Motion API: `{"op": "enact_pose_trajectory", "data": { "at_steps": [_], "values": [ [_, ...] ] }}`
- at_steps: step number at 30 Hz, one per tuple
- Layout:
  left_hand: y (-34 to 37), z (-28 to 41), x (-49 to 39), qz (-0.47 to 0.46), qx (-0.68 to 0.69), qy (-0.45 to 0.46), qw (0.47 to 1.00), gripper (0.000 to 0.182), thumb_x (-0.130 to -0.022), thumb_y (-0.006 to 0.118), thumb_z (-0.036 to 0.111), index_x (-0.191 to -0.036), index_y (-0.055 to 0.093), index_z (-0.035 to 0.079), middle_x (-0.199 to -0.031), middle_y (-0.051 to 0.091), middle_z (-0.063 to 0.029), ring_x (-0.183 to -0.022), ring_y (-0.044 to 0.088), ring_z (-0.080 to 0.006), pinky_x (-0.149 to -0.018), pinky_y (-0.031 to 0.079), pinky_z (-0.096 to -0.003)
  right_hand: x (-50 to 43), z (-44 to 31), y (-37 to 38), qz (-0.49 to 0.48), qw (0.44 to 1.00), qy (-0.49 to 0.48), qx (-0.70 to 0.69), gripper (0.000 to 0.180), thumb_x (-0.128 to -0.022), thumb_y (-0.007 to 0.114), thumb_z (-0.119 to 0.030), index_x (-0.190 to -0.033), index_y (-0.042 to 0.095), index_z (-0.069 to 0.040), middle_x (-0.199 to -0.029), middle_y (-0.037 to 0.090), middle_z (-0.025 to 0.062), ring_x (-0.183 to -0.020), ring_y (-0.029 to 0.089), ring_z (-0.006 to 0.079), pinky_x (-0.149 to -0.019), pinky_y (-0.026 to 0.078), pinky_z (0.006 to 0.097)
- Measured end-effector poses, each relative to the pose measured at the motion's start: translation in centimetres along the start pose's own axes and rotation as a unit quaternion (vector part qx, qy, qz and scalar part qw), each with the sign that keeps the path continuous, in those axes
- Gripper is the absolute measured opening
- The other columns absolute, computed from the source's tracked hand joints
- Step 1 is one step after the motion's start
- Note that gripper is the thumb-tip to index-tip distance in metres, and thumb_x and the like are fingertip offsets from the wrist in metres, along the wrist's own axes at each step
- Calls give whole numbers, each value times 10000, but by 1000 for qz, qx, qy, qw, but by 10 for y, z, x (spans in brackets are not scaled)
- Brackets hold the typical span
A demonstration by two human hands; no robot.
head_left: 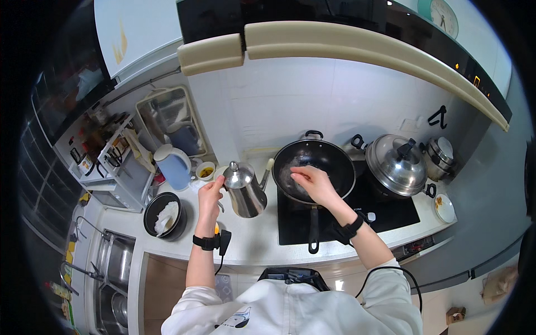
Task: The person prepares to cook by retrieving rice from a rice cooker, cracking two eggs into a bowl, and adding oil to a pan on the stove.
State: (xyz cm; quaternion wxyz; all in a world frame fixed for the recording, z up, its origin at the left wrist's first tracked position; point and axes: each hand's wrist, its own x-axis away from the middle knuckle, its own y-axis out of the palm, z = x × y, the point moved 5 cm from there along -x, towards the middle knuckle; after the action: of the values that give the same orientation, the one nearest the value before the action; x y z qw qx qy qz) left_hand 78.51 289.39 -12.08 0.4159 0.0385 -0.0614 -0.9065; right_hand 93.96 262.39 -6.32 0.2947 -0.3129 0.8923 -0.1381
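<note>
My left hand (210, 196) grips the side handle of a stainless steel long-spouted kettle (247, 194). Its knobbed lid is on, and the pale-tipped spout points toward the wok. Whether the kettle's base touches the counter is hard to tell. Over the black wok (339, 167) hovers my right hand (314, 184), thumb and fingers slightly apart; I see nothing between them, though the palm is hidden. A greyish sheen covers part of the wok's inside. The wok sits on the left of a black glass cooktop (293, 228), its long handle toward me.
A lidded steel pot (395, 167) stands right of the wok, beside a small plate (444, 208). At left are a black inner pot of rice (180, 224), a blue electric kettle (173, 167), a small bowl (205, 171) and a sink (119, 259). A range hood (335, 39) overhangs.
</note>
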Motion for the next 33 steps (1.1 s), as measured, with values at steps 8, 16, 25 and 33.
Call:
{"op": "enact_pose_trajectory", "data": {
  "at_steps": [8, 16, 25, 33],
  "values": [
    [21, 7, 36, -45, -18, -23, 999, 300, -826, 677, 311, -819, 671, 12, -751, 614, 3, -604, 421, -52, -576, 347, -217, 1, 10, 12, -52, 996, 58, -50, 390, -869, 617, -173, -1218, 533, -22, -810, 567, 39, -734, 540, 95, -719, 460, 238],
    [50, 10, 37, -62, -64, -10, 996, 300, -824, 677, 307, -825, 679, 7, -754, 624, -1, -615, 449, -49, -559, 342, -214, 3, 29, -6, -20, 990, 21, -136, 240, -860, 598, -131, -1076, 594, -25, -829, 621, 47, -745, 565, 99, -725, 466, 246],
    [72, 9, 14, -58, -145, -2, 988, 323, -783, 710, 345, -731, 677, 27, -642, 552, 29, -548, 377, -52, -511, 294, -217, 75, 89, -103, 151, 945, 93, -274, 225, -881, 587, -116, -1080, 594, -13, -896, 638, 13, -810, 558, 58, -721, 434, 193],
    [89, 14, 2, -70, -217, 28, 973, 338, -762, 735, 348, -624, 624, 60, -543, 422, 70, -486, 309, -42, -462, 220, -226, 196, 158, -154, 265, 891, 231, -289, 225, -885, 591, -141, -1075, 594, -22, -842, 607, -17, -687, 474, 31, -613, 379, 174]
  ]
}}
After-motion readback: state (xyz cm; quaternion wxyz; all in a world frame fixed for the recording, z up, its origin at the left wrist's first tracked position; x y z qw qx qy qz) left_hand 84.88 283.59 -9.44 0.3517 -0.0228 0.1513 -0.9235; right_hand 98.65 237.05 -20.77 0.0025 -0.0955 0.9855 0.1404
